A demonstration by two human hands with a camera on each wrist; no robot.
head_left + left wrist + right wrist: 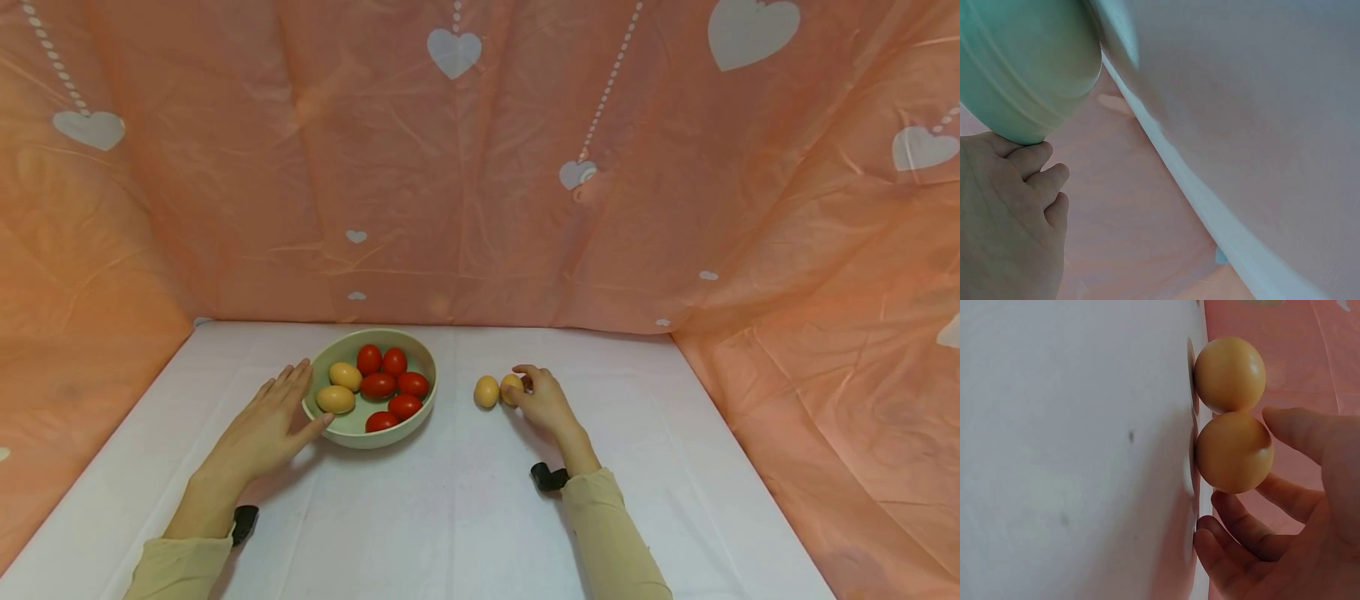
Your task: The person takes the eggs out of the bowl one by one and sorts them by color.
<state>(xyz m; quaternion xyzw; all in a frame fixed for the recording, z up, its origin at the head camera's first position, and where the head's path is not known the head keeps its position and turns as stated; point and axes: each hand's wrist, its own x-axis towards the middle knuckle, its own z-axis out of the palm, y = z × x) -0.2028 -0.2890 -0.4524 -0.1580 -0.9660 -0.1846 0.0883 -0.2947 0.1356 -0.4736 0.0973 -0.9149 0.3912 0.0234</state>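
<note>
A pale green bowl [360,440] holds several red plum tomatoes [378,386] and two yellow ones [335,399]. My left hand [262,425] rests against the bowl's left side with straight fingers, the thumb at its front rim. In the left wrist view the fingertips meet the bowl's outer wall [1029,75]. To the right of the bowl, my right hand [546,407] has thumb and fingers curled about a yellow plum tomato [1233,453] on the table. Another yellow tomato [1230,375] sits right beside it, to its left in the head view.
A white cloth covers the table [450,517]. Orange-pink curtains [465,208] with white hearts stand behind it and along both sides. A black wrist camera [550,477] is strapped at the right wrist, another [244,524] at the left.
</note>
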